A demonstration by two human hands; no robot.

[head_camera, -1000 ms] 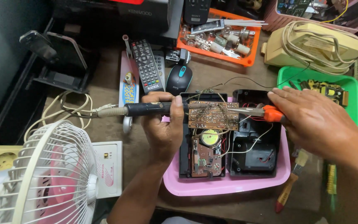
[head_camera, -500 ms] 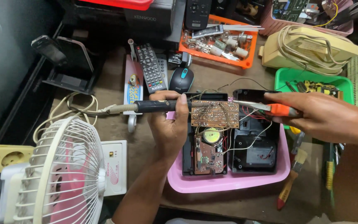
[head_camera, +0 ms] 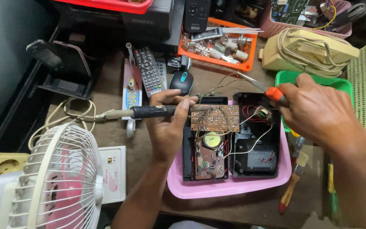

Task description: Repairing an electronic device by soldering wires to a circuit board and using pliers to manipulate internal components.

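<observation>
Head view — the left hand point(head_camera: 166, 127) is clenched around a black-handled soldering iron point(head_camera: 149, 112), its tip resting on the brown circuit board point(head_camera: 215, 118). The right hand point(head_camera: 318, 112) grips an orange-handled tool point(head_camera: 275, 94) — its kind cannot be told — above the open black radio casing point(head_camera: 255, 157). Both casing halves lie in a pink tray point(head_camera: 234, 186) at the workbench's point(head_camera: 217, 76) front edge. 1 white fan point(head_camera: 60, 178) stands at the front-left corner.

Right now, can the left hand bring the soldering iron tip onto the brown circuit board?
Probably yes: the left hand holds the soldering iron with its tip already at the circuit board edge, and nothing lies between them.
</observation>
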